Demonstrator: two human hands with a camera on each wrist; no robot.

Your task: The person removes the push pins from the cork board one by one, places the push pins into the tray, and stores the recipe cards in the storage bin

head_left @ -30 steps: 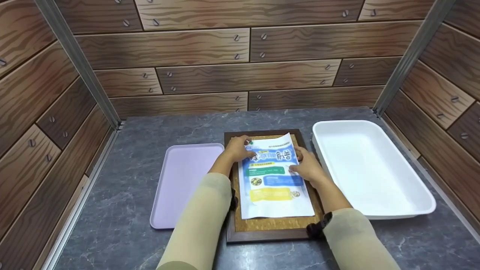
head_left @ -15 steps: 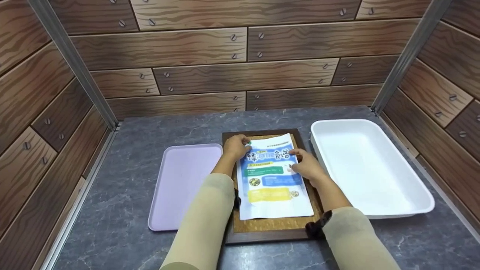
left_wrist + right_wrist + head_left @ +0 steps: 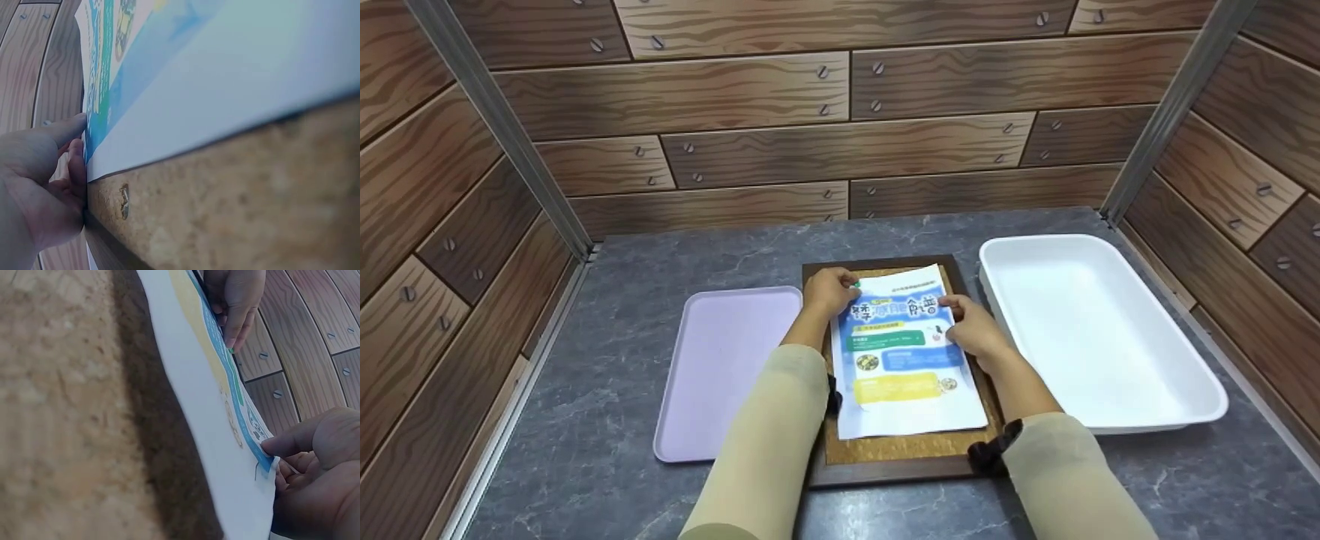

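Observation:
A printed sheet of paper (image 3: 900, 412) with blue, green and yellow blocks lies on a dark-framed cork board (image 3: 907, 451). At the sheet's upper left corner, my left hand (image 3: 826, 294) has its thumb and index finger on a small green pushpin (image 3: 856, 284), mostly covered by the fingertips. My right hand (image 3: 976, 330) pinches the sheet's right edge near the title. In the right wrist view, the thumb of the right hand (image 3: 332, 467) lies on the printed face, fingers behind the edge, and the sheet stands off the cork there with a shadow beneath.
A lilac tray (image 3: 720, 375) lies left of the board, partly behind the left sleeve. To the right stands a deep white tray (image 3: 1102, 345). Wood-patterned panels (image 3: 840, 150) enclose the grey marbled tabletop (image 3: 585, 420) at the back and sides.
My right hand's fingers have shifted slightly outward along the paper's right edge, uncovering more of the print. My left hand stays at the pin, its thumb drawn in closer to it.

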